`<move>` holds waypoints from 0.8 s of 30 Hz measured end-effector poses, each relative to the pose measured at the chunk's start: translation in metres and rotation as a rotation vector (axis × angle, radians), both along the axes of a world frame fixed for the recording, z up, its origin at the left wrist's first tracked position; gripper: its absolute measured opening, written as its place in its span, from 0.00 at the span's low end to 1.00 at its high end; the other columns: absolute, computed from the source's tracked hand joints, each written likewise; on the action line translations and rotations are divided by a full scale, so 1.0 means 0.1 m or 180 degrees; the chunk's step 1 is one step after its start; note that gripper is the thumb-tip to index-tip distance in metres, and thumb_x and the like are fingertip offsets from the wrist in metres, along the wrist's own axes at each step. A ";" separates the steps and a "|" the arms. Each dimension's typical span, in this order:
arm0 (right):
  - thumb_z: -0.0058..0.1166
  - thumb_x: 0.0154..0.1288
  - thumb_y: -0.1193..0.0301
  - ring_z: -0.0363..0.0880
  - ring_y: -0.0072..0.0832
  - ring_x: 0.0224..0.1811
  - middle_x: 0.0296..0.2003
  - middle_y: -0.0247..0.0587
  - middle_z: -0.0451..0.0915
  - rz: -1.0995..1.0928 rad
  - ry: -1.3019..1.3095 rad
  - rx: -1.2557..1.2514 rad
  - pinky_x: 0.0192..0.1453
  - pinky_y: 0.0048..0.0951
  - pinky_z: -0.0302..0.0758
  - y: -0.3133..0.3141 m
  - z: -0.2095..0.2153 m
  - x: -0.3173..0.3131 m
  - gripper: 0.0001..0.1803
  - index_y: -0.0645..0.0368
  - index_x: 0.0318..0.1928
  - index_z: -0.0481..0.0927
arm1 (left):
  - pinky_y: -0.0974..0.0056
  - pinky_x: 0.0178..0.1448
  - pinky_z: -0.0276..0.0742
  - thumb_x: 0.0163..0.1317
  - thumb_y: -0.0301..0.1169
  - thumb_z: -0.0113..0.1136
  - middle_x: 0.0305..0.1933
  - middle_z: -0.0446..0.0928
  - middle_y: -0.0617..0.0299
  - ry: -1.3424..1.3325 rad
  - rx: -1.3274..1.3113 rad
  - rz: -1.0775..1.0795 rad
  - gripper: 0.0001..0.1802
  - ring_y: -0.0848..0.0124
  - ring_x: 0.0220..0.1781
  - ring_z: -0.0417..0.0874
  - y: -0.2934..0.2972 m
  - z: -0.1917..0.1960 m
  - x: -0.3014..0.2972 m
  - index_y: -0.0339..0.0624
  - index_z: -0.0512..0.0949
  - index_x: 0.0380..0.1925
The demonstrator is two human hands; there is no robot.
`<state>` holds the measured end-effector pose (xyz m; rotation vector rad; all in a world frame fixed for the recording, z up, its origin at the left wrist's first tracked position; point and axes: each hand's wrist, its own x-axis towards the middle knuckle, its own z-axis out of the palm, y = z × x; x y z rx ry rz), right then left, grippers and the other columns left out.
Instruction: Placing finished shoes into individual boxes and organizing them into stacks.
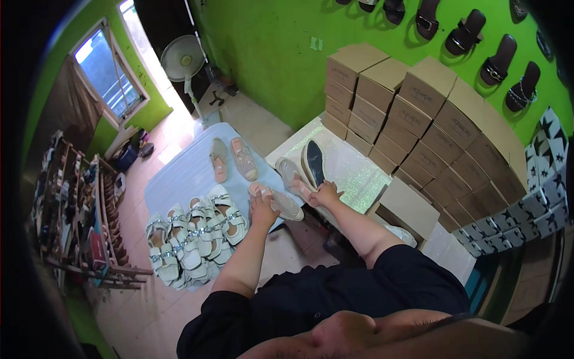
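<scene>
My left hand [263,210] is closed around the heel end of a beige flat shoe [289,207] with a pinkish insole, low over the near edge of the pale blue table [179,161]. To its right, my right hand [326,194] grips the heel of a similar beige flat shoe [288,167], whose toe points away from me. Right against that shoe lies another shoe with its dark sole up [313,160]; whether my fingers touch it too, I cannot tell. Farther back on the blue table rest two more beige flats, a left one [218,158] and a right one [243,158].
White strappy sandals [197,233] are piled at the blue table's near left. Stacked brown boxes [418,119] line the right, on a glittery white table [359,167]. An open-looking box [406,206] sits beside my right forearm. Left: a shoe rack [101,227]; far back: a fan [183,58].
</scene>
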<state>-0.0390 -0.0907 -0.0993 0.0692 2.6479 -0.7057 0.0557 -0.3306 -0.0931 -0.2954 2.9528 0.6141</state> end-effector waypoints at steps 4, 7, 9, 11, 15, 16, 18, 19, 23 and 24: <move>0.63 0.55 0.50 0.59 0.49 0.73 0.66 0.41 0.71 -0.0238 0.0294 0.0084 0.70 0.82 0.43 0.03 -0.08 -0.02 0.22 0.50 0.43 0.87 | 0.39 0.77 0.53 0.49 0.45 0.74 0.81 0.42 0.46 -0.0209 -0.0111 0.0133 0.50 0.37 0.80 0.44 -0.01 -0.07 -0.02 0.50 0.62 0.72; 0.61 0.59 0.49 0.65 0.45 0.70 0.60 0.41 0.76 -0.0623 0.0345 0.0138 0.71 0.79 0.45 0.06 -0.08 -0.09 0.24 0.51 0.48 0.85 | 0.40 0.78 0.52 0.49 0.46 0.74 0.81 0.39 0.45 -0.0153 -0.0038 0.0067 0.53 0.36 0.80 0.43 -0.01 -0.13 0.07 0.46 0.58 0.74; 0.58 0.61 0.44 0.66 0.42 0.69 0.61 0.41 0.75 -0.0937 0.0222 0.0507 0.73 0.77 0.45 0.04 -0.06 -0.13 0.31 0.53 0.56 0.80 | 0.40 0.78 0.51 0.49 0.46 0.73 0.82 0.38 0.44 -0.0069 -0.0023 0.0058 0.54 0.36 0.80 0.42 -0.01 -0.16 0.17 0.45 0.57 0.74; 0.59 0.61 0.44 0.65 0.41 0.70 0.62 0.40 0.74 -0.0983 0.0017 0.0584 0.73 0.77 0.45 0.00 0.03 -0.18 0.32 0.53 0.56 0.80 | 0.39 0.78 0.50 0.51 0.46 0.72 0.81 0.37 0.43 -0.0048 0.0130 0.0038 0.53 0.34 0.80 0.41 -0.02 -0.18 0.28 0.44 0.56 0.74; 0.59 0.59 0.43 0.69 0.42 0.68 0.59 0.44 0.77 -0.0964 -0.0002 0.0634 0.74 0.75 0.44 -0.09 -0.10 -0.30 0.35 0.55 0.57 0.79 | 0.40 0.78 0.51 0.52 0.46 0.72 0.81 0.36 0.39 0.0216 0.0095 -0.0318 0.52 0.31 0.79 0.42 -0.07 -0.33 0.48 0.47 0.57 0.74; 0.59 0.59 0.44 0.72 0.43 0.66 0.57 0.46 0.79 -0.1026 -0.0017 0.0464 0.74 0.74 0.43 -0.11 -0.10 -0.33 0.34 0.56 0.57 0.79 | 0.40 0.78 0.51 0.52 0.46 0.72 0.81 0.36 0.39 0.0205 0.0077 -0.0297 0.52 0.31 0.79 0.42 -0.09 -0.34 0.53 0.47 0.57 0.74; 0.58 0.59 0.49 0.76 0.45 0.62 0.51 0.48 0.82 -0.1197 0.0115 0.0182 0.75 0.73 0.41 -0.09 -0.08 -0.34 0.30 0.56 0.55 0.79 | 0.39 0.79 0.48 0.53 0.45 0.71 0.81 0.36 0.39 0.0144 0.0321 -0.0470 0.49 0.32 0.79 0.41 -0.08 -0.21 0.61 0.48 0.58 0.74; 0.59 0.58 0.55 0.76 0.45 0.62 0.50 0.47 0.83 -0.1359 0.0491 0.0265 0.74 0.74 0.41 -0.08 -0.06 -0.33 0.27 0.56 0.55 0.79 | 0.38 0.78 0.48 0.53 0.44 0.71 0.80 0.36 0.37 0.0216 0.0380 -0.0549 0.47 0.31 0.79 0.41 -0.09 -0.18 0.65 0.49 0.61 0.72; 0.58 0.59 0.64 0.75 0.45 0.61 0.47 0.47 0.84 -0.1278 0.1200 0.0874 0.74 0.75 0.39 0.33 -0.02 -0.30 0.21 0.55 0.53 0.79 | 0.37 0.78 0.48 0.54 0.44 0.70 0.80 0.36 0.36 0.0330 0.0505 -0.0726 0.45 0.29 0.78 0.42 -0.18 -0.13 0.76 0.48 0.63 0.71; 0.56 0.60 0.65 0.75 0.44 0.61 0.46 0.46 0.84 -0.1126 0.1374 0.1167 0.74 0.76 0.38 0.48 -0.11 -0.29 0.19 0.55 0.52 0.79 | 0.38 0.78 0.48 0.54 0.43 0.70 0.80 0.36 0.34 0.0350 0.0558 -0.0751 0.44 0.29 0.78 0.42 -0.19 -0.11 0.79 0.47 0.64 0.70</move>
